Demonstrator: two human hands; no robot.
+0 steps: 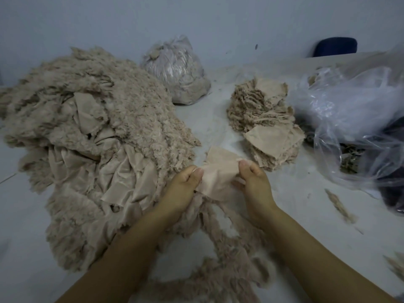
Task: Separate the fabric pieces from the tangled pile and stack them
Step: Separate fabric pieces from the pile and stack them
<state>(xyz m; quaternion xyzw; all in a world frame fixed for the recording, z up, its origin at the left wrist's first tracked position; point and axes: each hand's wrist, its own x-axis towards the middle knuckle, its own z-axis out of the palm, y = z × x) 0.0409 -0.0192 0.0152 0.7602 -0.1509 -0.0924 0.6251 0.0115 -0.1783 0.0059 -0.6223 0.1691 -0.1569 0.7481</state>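
A large tangled pile (87,138) of beige furry fabric fills the left half of the white table. A smaller stack (265,125) of separated beige pieces lies at the centre right. Between them, my left hand (183,189) and my right hand (254,182) each pinch one side of a small beige fabric piece (216,173), backing side up, held just above the table. Furry strips (220,259) trail from under my hands toward the near edge.
A tied clear bag (177,71) stuffed with beige fabric stands at the back centre. Loose clear plastic bags (354,119) over dark material crowd the right side. A dark blue chair back (335,46) shows behind them. Fibre scraps (338,206) lie at the right.
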